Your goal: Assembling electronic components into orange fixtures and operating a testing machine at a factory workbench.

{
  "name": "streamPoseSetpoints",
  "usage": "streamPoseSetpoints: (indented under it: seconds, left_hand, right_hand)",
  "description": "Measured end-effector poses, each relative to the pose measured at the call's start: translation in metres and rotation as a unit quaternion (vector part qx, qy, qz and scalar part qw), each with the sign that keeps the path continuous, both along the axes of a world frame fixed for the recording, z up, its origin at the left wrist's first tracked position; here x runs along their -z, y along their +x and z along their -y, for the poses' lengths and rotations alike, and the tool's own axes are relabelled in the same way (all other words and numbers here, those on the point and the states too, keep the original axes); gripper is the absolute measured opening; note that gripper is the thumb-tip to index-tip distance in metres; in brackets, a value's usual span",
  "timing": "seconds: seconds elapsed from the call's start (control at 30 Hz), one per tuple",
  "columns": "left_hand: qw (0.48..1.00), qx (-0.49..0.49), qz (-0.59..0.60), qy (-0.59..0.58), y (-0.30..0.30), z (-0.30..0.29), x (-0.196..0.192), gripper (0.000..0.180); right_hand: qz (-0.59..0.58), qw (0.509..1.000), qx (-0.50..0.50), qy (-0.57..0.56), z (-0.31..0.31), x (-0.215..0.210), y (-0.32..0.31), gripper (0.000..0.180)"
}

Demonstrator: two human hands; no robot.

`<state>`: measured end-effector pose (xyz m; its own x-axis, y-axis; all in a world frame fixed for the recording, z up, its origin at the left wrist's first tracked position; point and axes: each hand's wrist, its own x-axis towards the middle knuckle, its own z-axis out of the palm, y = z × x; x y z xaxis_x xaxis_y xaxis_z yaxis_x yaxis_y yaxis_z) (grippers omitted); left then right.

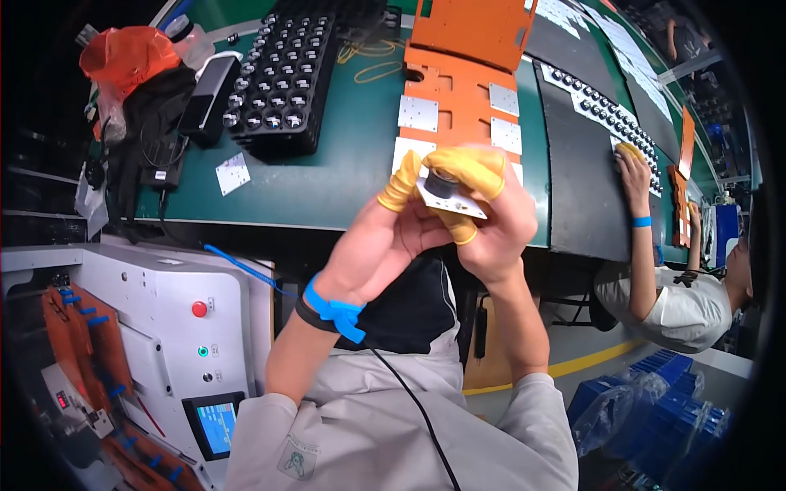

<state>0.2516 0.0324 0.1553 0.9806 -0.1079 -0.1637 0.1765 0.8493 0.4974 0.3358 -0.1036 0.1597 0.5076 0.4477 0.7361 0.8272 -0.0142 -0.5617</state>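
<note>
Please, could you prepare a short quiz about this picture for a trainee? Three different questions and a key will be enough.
1. True or false: the orange bag lies left of the black tray.
2. What colour are the finger covers?
3. What does the right hand hold?
a) the orange bag
b) a white plate
c) the black tray

Key: 1 true; 2 yellow; 3 b

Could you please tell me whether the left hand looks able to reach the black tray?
Probably, yes: bare green table lies between the left hand and the tray, with nothing visibly blocking.
</note>
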Motion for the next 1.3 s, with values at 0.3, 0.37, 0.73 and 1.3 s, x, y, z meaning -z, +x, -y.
streamPoseSetpoints:
  seconds: [0.3,0.37,0.73,1.3]
  left_hand:
    - [0.896,-0.141,0.157,0.390,0.015,-0.007,0.002,0.045]
    - [0.888,-0.118,0.150,0.418,0.018,-0.013,-0.005,0.035]
    - [0.504,-0.243,0.003,0.829,0.110,-0.045,-0.037,0.034]
    - [0.543,-0.089,-0.061,0.833,0.162,-0.062,0.013,0.021]
  right_hand:
    - [0.002,0.996,0.019,-0.090,0.016,-0.011,0.010,0.046]
    - [-0.016,0.994,0.008,-0.111,0.020,-0.010,0.015,0.049]
    - [-0.115,0.983,0.139,0.014,0.038,0.012,-0.006,0.051]
    - [-0.086,0.992,0.088,-0.026,0.041,0.000,0.001,0.037]
